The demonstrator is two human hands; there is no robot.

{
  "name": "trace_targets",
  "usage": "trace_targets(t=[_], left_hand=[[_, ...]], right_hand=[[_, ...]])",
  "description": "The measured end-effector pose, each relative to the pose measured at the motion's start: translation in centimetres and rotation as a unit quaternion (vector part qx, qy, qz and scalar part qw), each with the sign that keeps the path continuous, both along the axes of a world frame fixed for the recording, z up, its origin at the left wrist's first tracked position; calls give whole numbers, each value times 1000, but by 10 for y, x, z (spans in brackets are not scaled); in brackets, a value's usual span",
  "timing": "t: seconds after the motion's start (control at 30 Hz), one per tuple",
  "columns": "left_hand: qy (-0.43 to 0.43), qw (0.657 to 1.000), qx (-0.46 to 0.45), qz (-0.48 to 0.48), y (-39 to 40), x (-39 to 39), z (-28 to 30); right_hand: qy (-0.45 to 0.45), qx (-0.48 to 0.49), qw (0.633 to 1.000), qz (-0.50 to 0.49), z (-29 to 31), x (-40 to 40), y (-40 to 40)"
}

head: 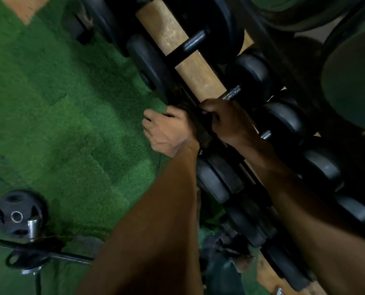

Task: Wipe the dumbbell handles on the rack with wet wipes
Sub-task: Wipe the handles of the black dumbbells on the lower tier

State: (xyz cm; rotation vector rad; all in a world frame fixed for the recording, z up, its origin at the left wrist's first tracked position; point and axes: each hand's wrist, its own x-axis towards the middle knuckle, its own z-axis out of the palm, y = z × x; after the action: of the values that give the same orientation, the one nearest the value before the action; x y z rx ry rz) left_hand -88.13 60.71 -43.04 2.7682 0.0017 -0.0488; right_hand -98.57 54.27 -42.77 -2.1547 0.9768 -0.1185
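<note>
A wooden rack rail (198, 75) runs diagonally from the top middle to the bottom right, with several black dumbbells across it. My left hand (168, 130) curls around the near black head of one dumbbell at the rack's front edge. My right hand (228, 120) is closed around that dumbbell's metal handle (232, 93), whose knurled far end shows past my knuckles. No wipe is visible; it may be hidden inside the right fist. Another dumbbell's dark handle (195, 41) crosses the rail further up.
Green turf floor (60, 113) lies to the left. A black weight plate (19, 213) on a barbell sleeve sits at the lower left, with a bar (49, 254) along the floor. Large plates (351, 81) stand at the right. More dumbbells (219, 179) fill the rack below my hands.
</note>
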Motion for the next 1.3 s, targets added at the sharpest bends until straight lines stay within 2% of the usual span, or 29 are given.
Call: trace_targets(t=[0.17, 0.27, 0.5, 0.57, 0.63, 0.7, 0.83, 0.93, 1.03, 1.13, 1.2, 1.3], left_hand=[[27, 1000, 4, -5, 2, -1, 2], [29, 1000, -4, -2, 2, -1, 3], [31, 999, -9, -5, 3, 1, 4], [32, 999, -7, -1, 3, 1, 4], [31, 1000, -4, 0, 2, 1, 3], [27, 1000, -1, 3, 2, 1, 2], [25, 1000, -7, 6, 2, 1, 0], [19, 1000, -12, 6, 2, 1, 1], [15, 1000, -10, 4, 1, 1, 3], [23, 1000, 0, 3, 1, 1, 5], [36, 999, 2, -3, 0, 1, 5], [45, 999, 2, -10, 1, 2, 5]], right_hand=[[106, -113, 980, -122, -13, -12, -21], [111, -150, 968, -166, -17, -15, -13], [67, -128, 982, -120, -20, -18, 31], [46, -124, 988, -81, -21, -19, 37], [49, -120, 991, -26, -21, -25, 36], [72, -141, 987, -13, -20, -32, 27], [90, -161, 978, -95, -21, -29, 15], [21, -91, 982, -161, -27, -12, 30], [-60, -32, 972, -226, -28, -5, 47], [-91, 8, 958, -271, -20, -1, 57], [-92, -7, 940, -329, -18, 4, 60], [-119, -4, 881, -457, -17, 14, 51]])
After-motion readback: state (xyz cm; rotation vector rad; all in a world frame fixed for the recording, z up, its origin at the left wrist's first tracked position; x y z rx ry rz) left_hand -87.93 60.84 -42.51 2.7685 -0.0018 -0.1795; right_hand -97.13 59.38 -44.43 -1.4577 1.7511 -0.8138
